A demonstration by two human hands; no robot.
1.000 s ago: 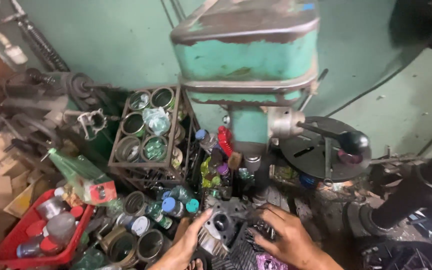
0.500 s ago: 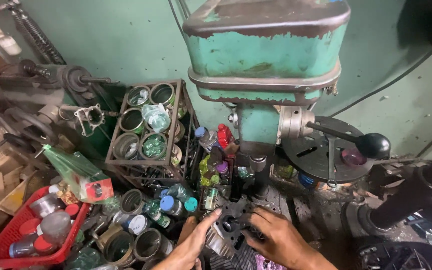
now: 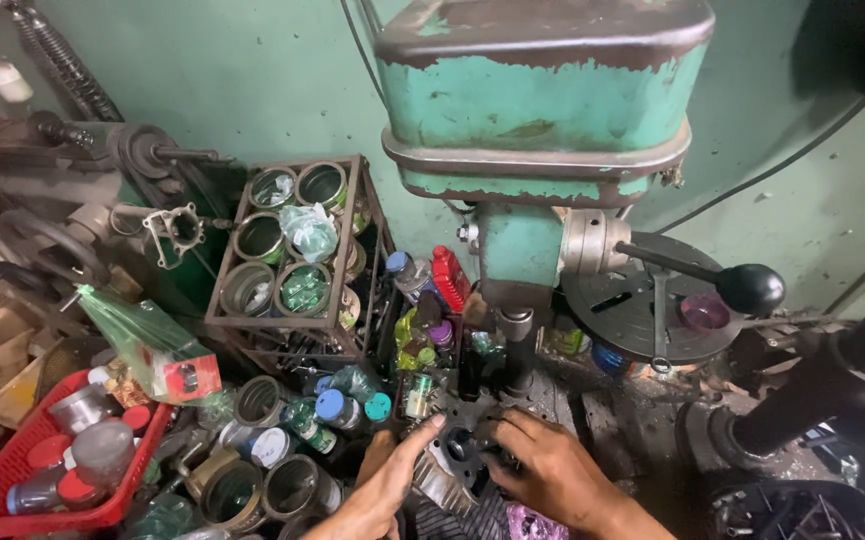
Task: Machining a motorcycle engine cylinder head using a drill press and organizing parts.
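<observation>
Head view, 1 frame.

Grip: left hand (image 3: 385, 490) laid on the near-left edge of a dark, round metal part with a centre bore (image 3: 461, 447), forefinger stretched along its rim, fingers loose rather than clenched. Right hand (image 3: 551, 470) clasped over the part's right side, fingers curled onto its top face. Both hands bare, oil-stained.

Location of part: flat on the drill press table (image 3: 563, 405), directly beneath the spindle (image 3: 515, 335), not yet touched by it. Bit or tool in spindle: cannot tell.

Progress, as judged: part seated and being lined up under the spindle; feed lever with black ball knob (image 3: 749, 288) untouched; no fresh cut visible; drilling apparently not begun.

Surroundings, outward:
- Green bench drill press (image 3: 543, 110), paint chipped, rust on the top cover.
- Small bottles and cans, blue, red and green caps (image 3: 423, 300), crowded just left of the column.
- Wire rack (image 3: 293, 250) holding 6 open metal cylinders, 1 stuffed with plastic film.
- Loose cylinders (image 3: 253, 490) on the bench near the left hand.
- Red plastic basket (image 3: 23, 470) with red-capped jars, far left.
- Round slotted plate (image 3: 643, 300) behind the lever.

Room: green, pitted wall (image 3: 253, 70); cables across it; greasy machine parts along the left.
</observation>
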